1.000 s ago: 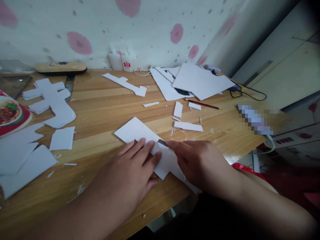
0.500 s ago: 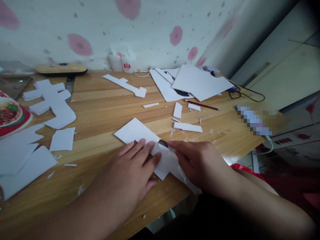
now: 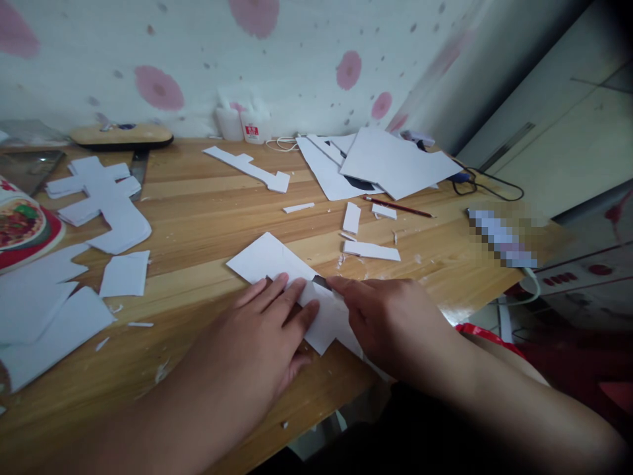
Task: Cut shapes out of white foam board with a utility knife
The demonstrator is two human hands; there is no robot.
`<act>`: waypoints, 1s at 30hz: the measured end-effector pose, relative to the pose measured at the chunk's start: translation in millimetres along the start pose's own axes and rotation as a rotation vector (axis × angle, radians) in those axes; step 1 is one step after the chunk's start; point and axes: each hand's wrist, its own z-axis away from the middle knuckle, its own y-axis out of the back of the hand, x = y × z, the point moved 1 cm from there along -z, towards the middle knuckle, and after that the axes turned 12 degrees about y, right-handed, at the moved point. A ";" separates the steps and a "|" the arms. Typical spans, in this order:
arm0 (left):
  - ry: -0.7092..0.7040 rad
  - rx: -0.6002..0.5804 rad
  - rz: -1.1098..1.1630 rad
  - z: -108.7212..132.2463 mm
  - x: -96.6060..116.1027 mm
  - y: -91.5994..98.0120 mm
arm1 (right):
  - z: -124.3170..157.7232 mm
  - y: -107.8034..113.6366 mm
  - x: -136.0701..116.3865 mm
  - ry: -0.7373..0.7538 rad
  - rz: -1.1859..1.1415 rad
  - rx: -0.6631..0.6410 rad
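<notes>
A white foam board piece (image 3: 270,258) lies at an angle near the table's front edge, its near end hanging over. My left hand (image 3: 270,323) rests flat on it with fingers spread, pressing it against the wood. My right hand (image 3: 390,316) is closed around a cutting knife, index finger stretched along the top. Only the knife's dark blade (image 3: 321,282) shows, touching the board's far edge just right of my left fingertips; its handle is hidden in the hand.
Offcuts (image 3: 372,251) and a pencil (image 3: 400,207) lie beyond my hands. Large white sheets (image 3: 395,161) are stacked at the back right. Cut shapes (image 3: 106,198) are piled at left, near a beige case (image 3: 121,136). White bottles (image 3: 252,122) stand against the wall.
My right hand has shifted slightly left with the blade along the board's edge. My left hand and the board have hardly moved.
</notes>
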 end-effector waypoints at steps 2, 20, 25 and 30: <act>0.002 -0.008 0.000 0.8 -0.4 -1.1 | -2.0 2.0 0.1 0.011 0.050 -0.034; 0.082 -0.163 0.017 -4.0 -2.1 6.3 | -10.0 19.7 -3.0 0.093 0.138 -0.204; 0.079 -0.155 0.012 -3.9 -2.1 7.8 | -5.6 22.0 -1.0 0.083 0.143 -0.224; 0.105 -0.214 0.031 -5.6 -0.9 11.7 | -1.3 26.2 1.4 0.057 0.110 -0.252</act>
